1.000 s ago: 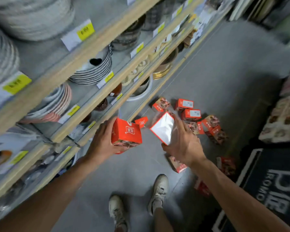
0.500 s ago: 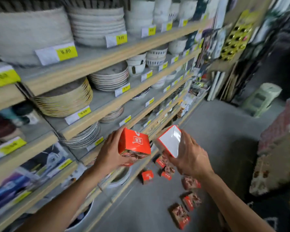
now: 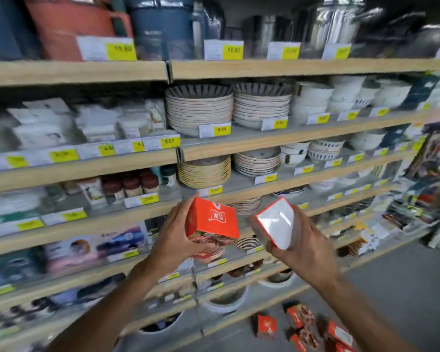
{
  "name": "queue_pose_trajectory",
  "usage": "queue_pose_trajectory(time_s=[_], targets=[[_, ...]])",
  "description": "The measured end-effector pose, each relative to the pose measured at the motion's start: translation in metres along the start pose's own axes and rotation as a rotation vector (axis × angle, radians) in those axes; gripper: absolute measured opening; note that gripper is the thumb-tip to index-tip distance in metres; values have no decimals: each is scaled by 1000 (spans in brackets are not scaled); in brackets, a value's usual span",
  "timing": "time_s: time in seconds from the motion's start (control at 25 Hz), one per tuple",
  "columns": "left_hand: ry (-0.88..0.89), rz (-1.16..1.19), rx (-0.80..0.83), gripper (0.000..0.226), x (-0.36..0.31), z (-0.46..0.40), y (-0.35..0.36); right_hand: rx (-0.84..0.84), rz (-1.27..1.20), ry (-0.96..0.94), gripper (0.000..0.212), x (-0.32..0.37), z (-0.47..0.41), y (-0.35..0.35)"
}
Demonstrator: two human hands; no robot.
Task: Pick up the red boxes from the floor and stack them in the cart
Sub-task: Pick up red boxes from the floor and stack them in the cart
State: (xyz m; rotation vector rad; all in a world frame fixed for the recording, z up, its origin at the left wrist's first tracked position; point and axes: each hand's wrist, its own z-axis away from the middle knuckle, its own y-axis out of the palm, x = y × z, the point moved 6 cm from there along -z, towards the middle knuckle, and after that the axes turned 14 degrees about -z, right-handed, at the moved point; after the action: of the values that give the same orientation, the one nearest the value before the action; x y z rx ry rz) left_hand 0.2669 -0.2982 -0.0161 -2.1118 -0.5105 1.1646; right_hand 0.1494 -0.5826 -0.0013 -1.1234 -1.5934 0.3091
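Higher now — both hands point(image 3: 174, 240) point(image 3: 304, 246); boxes point(image 3: 212, 221) gripped

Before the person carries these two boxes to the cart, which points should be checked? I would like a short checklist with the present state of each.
1. Left hand grips the red box: ok.
2. Right hand grips the second box, white face showing: ok.
3. The two held boxes are apart, not colliding: ok.
4. Cart in view: not ok, none visible.
5. Floor cleared: not ok, red boxes on the floor remain.
6. Clear path to the cart: cannot tell.
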Motion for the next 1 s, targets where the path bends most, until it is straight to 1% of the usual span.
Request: queue_pose_trajectory(time_s=[0.16, 0.28, 0.4, 0.52, 0.6, 0.72, 0.84, 1.0], targets=[[-176, -26, -140, 126, 34, 61, -72, 192, -170, -146, 92, 62, -11, 43], [-305, -92, -246, 124, 51, 128, -132, 317, -244, -280, 95, 123, 6, 85], [-386, -159, -334, 124, 64, 191, -187, 444, -318, -400, 98, 185, 32, 125], [-498, -194, -458, 125, 85, 268, -247, 566, -351, -518, 106, 260, 75, 164], [-586, -232, -543, 128, 99, 327, -286, 632, -385, -590, 103, 314, 112, 191], [-668, -331, -608, 131, 113, 409, -338, 667, -424, -650, 100, 384, 168, 225], [-763, -394, -676, 130, 120, 498, -389, 756, -450, -686, 100, 453, 238, 264], [-884, -430, -791, 126, 123, 600, -433, 878, -517, -806, 102, 528, 320, 307]])
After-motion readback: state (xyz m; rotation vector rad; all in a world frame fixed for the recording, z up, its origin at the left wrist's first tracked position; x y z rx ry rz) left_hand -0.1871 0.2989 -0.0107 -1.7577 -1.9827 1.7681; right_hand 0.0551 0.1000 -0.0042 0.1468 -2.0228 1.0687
